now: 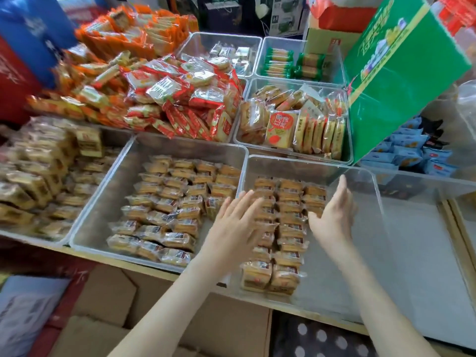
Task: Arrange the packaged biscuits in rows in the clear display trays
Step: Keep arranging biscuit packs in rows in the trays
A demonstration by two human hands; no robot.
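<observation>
Plainly, both hands were empty and apart, hovering over the front clear tray (309, 168) on either side of its rows; the left hand (237, 217) lay flat with fingers straight and spread above the left-hand column, while the right hand (332, 215) stood edge-on, fingers nearly straight, just beside the short right-hand column; whether either palm actually touched a wrapper could not be told. The packaged biscuits (291, 210) stood in close columns down the left half of that tray, three across at the back and two at the front, leaving its right half bare; the neighbouring tray (185, 144) to the left held more of the same sort lying in looser lines, and a green carton (401, 73) leaned over the trays behind. Judging by their look, these packets would be light, with slick, crinkly film that slides easily against its neighbours, and the biscuit inside probably brittle; so squeezing hard or pinching a crimped end seemed unwise. A better hold, likely, would be across the two broad faces of a packet, or flat palms pressing a whole column inward from its sides to square it; the job seemed partly done, with room left to fill.
</observation>
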